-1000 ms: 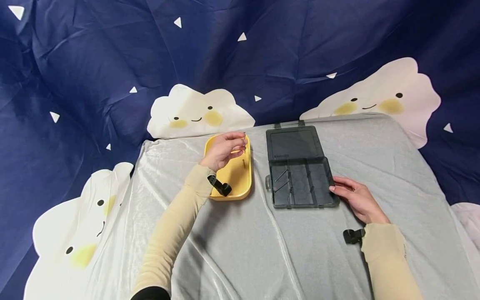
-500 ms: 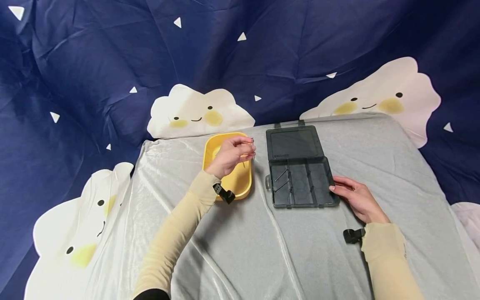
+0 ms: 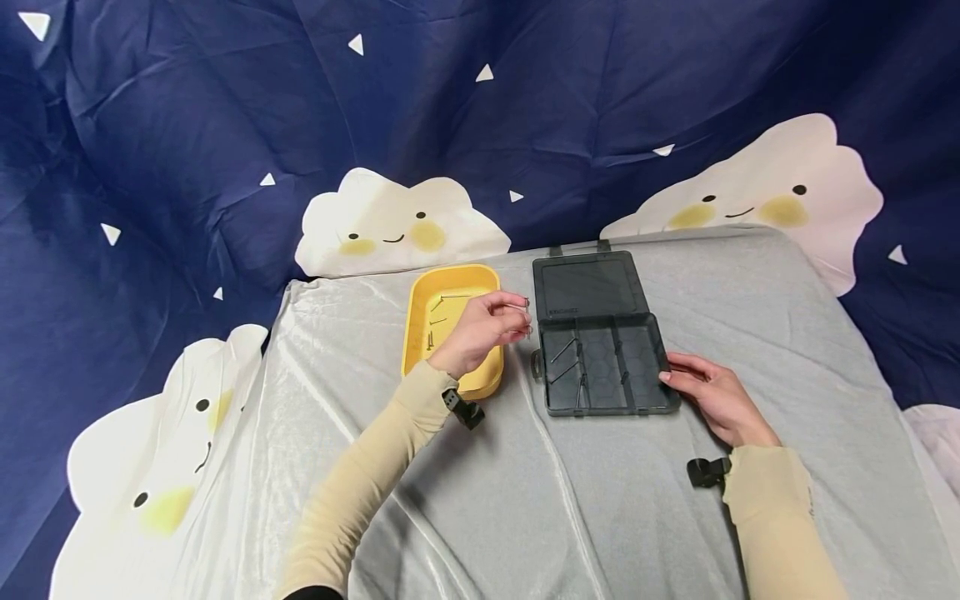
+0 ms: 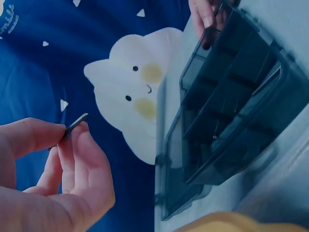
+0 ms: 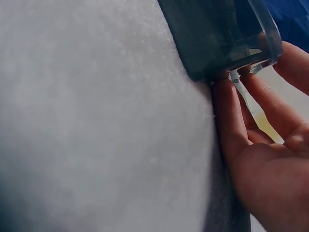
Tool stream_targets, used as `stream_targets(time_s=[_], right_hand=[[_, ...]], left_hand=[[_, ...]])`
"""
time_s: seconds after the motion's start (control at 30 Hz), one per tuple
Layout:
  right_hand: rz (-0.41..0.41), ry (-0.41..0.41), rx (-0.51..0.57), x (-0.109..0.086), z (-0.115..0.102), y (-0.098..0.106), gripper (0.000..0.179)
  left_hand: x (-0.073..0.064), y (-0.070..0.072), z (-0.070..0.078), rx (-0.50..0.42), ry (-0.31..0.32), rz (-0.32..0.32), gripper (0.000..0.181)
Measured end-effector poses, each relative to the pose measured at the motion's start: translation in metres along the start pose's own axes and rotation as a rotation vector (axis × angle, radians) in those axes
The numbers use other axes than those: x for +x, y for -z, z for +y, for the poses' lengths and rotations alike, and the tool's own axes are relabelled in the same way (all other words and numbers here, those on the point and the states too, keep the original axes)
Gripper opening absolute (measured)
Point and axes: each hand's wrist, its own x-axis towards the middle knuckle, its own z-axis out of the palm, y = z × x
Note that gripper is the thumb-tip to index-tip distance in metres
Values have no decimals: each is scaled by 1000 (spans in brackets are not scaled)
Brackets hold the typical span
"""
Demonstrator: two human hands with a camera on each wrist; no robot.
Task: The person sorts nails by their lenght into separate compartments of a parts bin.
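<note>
Between thumb and fingertips, my left hand pinches a thin metal nail, just left of a dark translucent compartment box. The box lies with its lid folded back. Several nails rest in its left compartment. My right hand holds the box's right side, thumb at the rim and fingers against the outer wall. Under my left hand and wrist sits a yellow tray with several loose nails; part of it is hidden.
Grey cloth with creases covers the table. Behind it hangs a dark blue curtain with cloud figures. A latch sticks out from the box's left side.
My left hand has moved right and nearer, from over the tray toward the box, carrying the nail. More nails in the tray are uncovered. My right hand stays put.
</note>
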Motion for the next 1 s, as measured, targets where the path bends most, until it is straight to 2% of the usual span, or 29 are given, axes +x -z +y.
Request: stream_targets(time_s=[0.23, 0.4, 0.77, 1.0], right_hand=[[1, -4, -9, 0, 1, 0, 72], [7, -5, -21, -1, 1, 0, 72], [6, 5, -7, -1, 1, 1, 71], [8, 10, -13, -1, 1, 0, 72]], left_hand=[[-1, -6, -9, 11, -18, -19, 35], [-2, -13, -17, 8, -15, -16, 31], [-5, -31, -35, 148, 18, -24, 24], [-3, -38, -52, 239, 33, -41, 32]])
